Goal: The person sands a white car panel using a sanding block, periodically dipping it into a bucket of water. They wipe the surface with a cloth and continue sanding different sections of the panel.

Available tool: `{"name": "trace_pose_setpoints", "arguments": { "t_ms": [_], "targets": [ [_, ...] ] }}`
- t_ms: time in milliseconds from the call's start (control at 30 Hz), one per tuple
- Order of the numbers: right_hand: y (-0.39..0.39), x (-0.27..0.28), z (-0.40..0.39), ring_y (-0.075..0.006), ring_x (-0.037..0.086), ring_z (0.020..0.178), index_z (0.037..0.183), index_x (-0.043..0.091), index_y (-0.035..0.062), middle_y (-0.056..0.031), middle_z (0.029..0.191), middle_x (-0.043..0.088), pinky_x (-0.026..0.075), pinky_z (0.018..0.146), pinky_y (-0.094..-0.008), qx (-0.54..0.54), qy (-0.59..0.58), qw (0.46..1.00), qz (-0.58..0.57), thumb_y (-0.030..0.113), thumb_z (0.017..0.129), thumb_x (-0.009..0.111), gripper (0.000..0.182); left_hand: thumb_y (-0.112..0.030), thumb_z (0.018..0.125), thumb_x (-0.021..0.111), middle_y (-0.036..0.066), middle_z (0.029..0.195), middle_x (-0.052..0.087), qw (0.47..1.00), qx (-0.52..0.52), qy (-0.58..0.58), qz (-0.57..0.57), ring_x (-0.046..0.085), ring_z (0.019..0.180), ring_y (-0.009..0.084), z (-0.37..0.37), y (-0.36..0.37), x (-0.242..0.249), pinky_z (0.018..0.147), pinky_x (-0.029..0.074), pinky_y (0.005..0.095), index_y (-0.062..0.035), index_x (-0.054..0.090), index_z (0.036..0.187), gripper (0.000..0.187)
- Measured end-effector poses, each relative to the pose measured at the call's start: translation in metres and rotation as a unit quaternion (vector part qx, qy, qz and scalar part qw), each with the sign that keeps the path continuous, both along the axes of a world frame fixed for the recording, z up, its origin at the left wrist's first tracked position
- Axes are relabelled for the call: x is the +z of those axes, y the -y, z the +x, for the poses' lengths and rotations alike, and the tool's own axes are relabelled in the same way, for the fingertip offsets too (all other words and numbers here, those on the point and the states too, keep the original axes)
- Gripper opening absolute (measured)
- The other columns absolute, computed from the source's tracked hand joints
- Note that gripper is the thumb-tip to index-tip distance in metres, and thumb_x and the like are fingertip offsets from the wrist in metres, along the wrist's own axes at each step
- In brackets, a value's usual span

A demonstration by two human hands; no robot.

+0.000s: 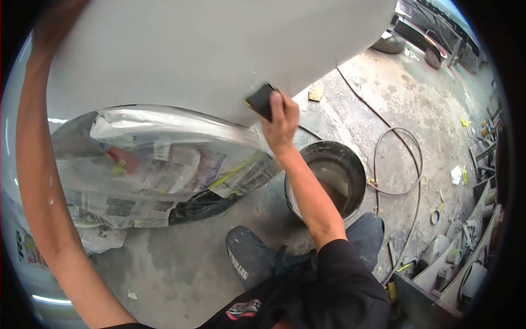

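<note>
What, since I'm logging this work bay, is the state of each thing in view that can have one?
Right hand: closed on the dark pad.
Dark pad: held against the panel.
Left hand: raised, grip unclear.
Panel: pale grey, uncovered.
Newspaper: creased, partly under clear film.
Bucket: upright, open, murky liquid inside.
Hose: loosely looped on the floor.

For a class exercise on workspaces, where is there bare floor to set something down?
Mostly bare floor lies between the looped hose and the piled parts along the right edge; another patch lies between the newspaper and the left leg. It is crowded around the bucket, beside the right leg, and among those parts.
</note>
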State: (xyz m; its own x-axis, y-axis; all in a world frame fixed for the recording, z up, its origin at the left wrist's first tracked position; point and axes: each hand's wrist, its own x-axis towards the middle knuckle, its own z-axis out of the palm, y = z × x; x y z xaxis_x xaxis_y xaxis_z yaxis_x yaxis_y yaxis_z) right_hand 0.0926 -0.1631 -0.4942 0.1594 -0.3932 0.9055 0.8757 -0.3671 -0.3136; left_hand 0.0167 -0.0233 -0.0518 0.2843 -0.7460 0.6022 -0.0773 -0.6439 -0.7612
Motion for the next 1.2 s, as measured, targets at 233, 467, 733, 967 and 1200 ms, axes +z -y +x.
{"name": "trace_pose_setpoints", "arguments": {
  "t_ms": [233, 467, 733, 967, 1200],
  "targets": [
    [-0.034, 0.132, -0.043, -0.0262, 0.064, 0.090, 0.146, 0.058, 0.0163, -0.0105, 0.111, 0.065, 0.051, 0.080, -0.0407, -0.019, 0.023, 0.996, -0.084, 0.004, 0.071, 0.085, 0.081, -0.011, 0.093, 0.071, 0.011, 0.130, 0.067, 0.992, 0.084, 0.049, 0.078, 0.064, 0.118, 0.0264, -0.018, 0.003, 0.002, 0.107, 0.051, 0.0410, -0.0085, 0.068, 0.128, 0.035],
    [-0.015, -0.006, -0.013, -0.0333, 0.061, 0.103, 0.156, 0.042, 0.0100, -0.0186, 0.121, 0.061, 0.050, 0.088, -0.0422, 0.017, -0.060, 0.998, -0.012, 0.009, 0.081, 0.083, 0.086, -0.009, 0.094, 0.071, 0.010, 0.133, 0.065, 0.999, 0.020, -0.043, -0.007, 0.063, 0.124, 0.0243, -0.014, 0.004, 0.003, 0.108, 0.052, 0.0399, -0.0068, 0.067, 0.130, 0.037],
    [0.005, 0.035, 0.039, -0.0411, 0.057, 0.099, 0.159, 0.035, 0.0023, -0.0248, 0.118, 0.058, 0.048, 0.088, -0.0488, 0.012, -0.224, 0.955, 0.192, 0.018, 0.093, 0.075, 0.078, -0.008, 0.093, 0.071, 0.010, 0.134, 0.064, 1.000, 0.024, -0.017, -0.010, 0.062, 0.124, 0.0246, -0.004, 0.005, -0.009, 0.109, 0.053, 0.0396, -0.0069, 0.067, 0.131, 0.038],
    [-0.012, -0.027, 0.016, -0.0412, 0.058, 0.108, 0.158, 0.035, 0.0051, -0.0227, 0.121, 0.059, 0.048, 0.094, -0.0509, 0.009, -0.118, 0.992, 0.041, 0.023, 0.095, 0.072, 0.076, -0.008, 0.093, 0.071, 0.011, 0.135, 0.063, 1.000, 0.021, -0.020, -0.008, 0.062, 0.125, 0.0248, 0.002, 0.003, -0.008, 0.109, 0.053, 0.0394, -0.0070, 0.066, 0.131, 0.039],
    [0.034, 0.037, 0.061, -0.0440, 0.054, 0.122, 0.157, 0.029, -0.0070, -0.0325, 0.140, 0.050, 0.043, 0.107, -0.0465, 0.058, -0.268, 0.938, 0.211, 0.025, 0.101, 0.067, 0.075, -0.007, 0.092, 0.071, 0.011, 0.135, 0.063, 1.000, 0.011, -0.002, -0.003, 0.061, 0.126, 0.0251, -0.004, 0.007, -0.007, 0.109, 0.053, 0.0391, -0.0071, 0.066, 0.131, 0.040]
  ]
}}
